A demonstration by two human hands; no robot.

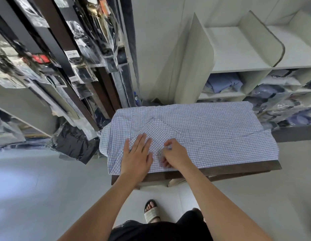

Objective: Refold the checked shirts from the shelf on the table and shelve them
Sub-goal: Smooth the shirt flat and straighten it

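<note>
A white shirt with a fine blue check (212,129) lies spread over the small dark wooden table (238,168), covering nearly all of its top. One sleeve is folded across the middle of the shirt. My left hand (136,156) lies flat on the cloth near the shirt's left end, fingers spread. My right hand (174,154) is just beside it, fingers curled and pinching the checked fabric near the front edge.
White cubby shelves (238,70) stand behind the table, upper ones bare, lower ones holding bagged blue shirts (222,82). Dark shelving with bagged dark garments (78,70) runs along the left. A black bagged garment (73,141) hangs near the table's left corner. My sandalled foot (151,212) is on the pale floor.
</note>
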